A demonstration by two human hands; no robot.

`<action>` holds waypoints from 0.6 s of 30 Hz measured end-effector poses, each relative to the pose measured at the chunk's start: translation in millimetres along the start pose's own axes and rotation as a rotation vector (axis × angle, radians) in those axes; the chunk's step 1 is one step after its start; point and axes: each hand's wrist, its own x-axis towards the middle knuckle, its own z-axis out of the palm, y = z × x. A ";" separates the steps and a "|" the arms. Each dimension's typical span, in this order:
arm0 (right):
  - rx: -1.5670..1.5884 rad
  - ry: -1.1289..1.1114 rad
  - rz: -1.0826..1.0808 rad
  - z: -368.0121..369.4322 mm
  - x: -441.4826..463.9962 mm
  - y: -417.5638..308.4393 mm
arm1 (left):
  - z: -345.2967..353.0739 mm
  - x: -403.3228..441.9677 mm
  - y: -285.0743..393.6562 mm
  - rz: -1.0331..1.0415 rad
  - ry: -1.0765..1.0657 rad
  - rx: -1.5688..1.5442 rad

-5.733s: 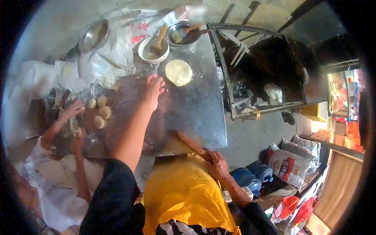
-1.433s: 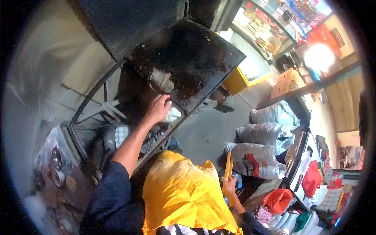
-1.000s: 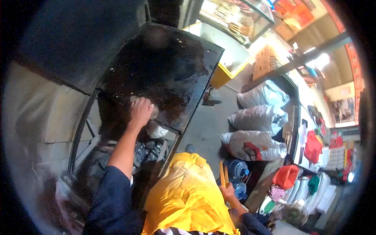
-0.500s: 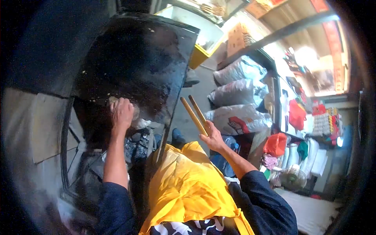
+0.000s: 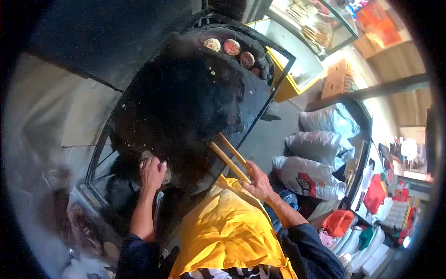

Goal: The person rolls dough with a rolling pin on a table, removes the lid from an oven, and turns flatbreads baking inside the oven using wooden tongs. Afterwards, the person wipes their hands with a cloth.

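My left hand (image 5: 152,173) is closed round a greyish handle or block (image 5: 167,176) at the near left edge of a large black plate (image 5: 186,102). My right hand (image 5: 258,181) grips a pair of wooden tongs or sticks (image 5: 227,160), whose far ends reach over the plate's right edge. Beyond the plate's far edge, an opening shows several round flatbreads (image 5: 231,47), some glowing reddish. Small pale crumbs lie on the plate's dark surface.
A black metal frame (image 5: 284,69) borders the plate. Behind it stands a yellow-edged white bin (image 5: 297,86). Silvery sacks (image 5: 309,179) lie to the right, with a blue water bottle (image 5: 289,199) near my right arm. Red bags (image 5: 337,223) sit at the lower right.
The black plate has shifted towards me with my left hand, uncovering the round breads at the far side. My right hand has brought the wooden sticks up to the plate's edge.
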 end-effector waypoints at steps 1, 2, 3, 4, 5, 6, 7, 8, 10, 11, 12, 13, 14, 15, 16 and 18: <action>0.016 0.016 -0.008 -1.4 0.7 5.7 | -1.5 -8.5 -2.6 -0.028 -0.013 0.042; 0.019 0.014 0.009 -6.9 1.7 1.5 | -6.9 -14.6 -2.0 -0.074 -0.030 0.027; 0.022 0.007 0.006 -10.3 3.0 4.3 | -4.2 -23.2 -9.7 -0.146 -0.064 0.056; 0.031 0.005 0.004 -13.4 4.6 7.4 | -3.0 -31.7 -15.9 -0.175 -0.069 0.077; 0.040 0.003 0.001 -16.5 5.4 9.5 | -5.2 -40.2 -19.5 -0.204 -0.072 0.098; 0.043 -0.003 -0.001 -20.4 6.0 7.5 | -1.7 -48.7 -28.0 -0.244 -0.029 0.058; 0.056 -0.021 0.036 -25.3 5.9 2.3 | -2.0 -59.4 -37.4 -0.246 -0.051 0.070; 0.067 -0.039 0.074 -28.9 7.0 -0.3 | -3.9 -66.5 -39.7 -0.268 -0.039 0.106; 0.037 -0.058 0.086 -37.1 11.8 2.0 | -16.5 -83.5 -47.7 -0.400 -0.105 0.099; 0.007 -0.064 0.096 -39.8 13.9 2.2 | -6.6 -96.9 -69.9 -0.374 -0.090 0.118; 0.004 -0.069 0.098 -41.7 15.3 2.1 | -9.2 -104.3 -77.3 -0.393 -0.120 0.155; -0.005 -0.045 0.044 -43.8 16.3 1.8 | -9.8 -111.0 -83.4 -0.410 -0.148 0.190; -0.016 -0.019 -0.009 -47.1 16.7 1.9 | -10.5 -118.5 -87.6 -0.414 -0.149 0.184; -0.023 -0.023 -0.008 -50.6 17.1 2.5 | -11.9 -126.5 -91.5 -0.451 -0.139 0.172; -0.053 -0.053 -0.009 -54.3 18.1 3.3 | -13.2 -135.0 -97.8 -0.488 -0.127 0.161; -0.088 -0.081 -0.015 -62.2 22.8 1.4 | -4.3 -157.6 -138.6 -0.644 -0.179 0.053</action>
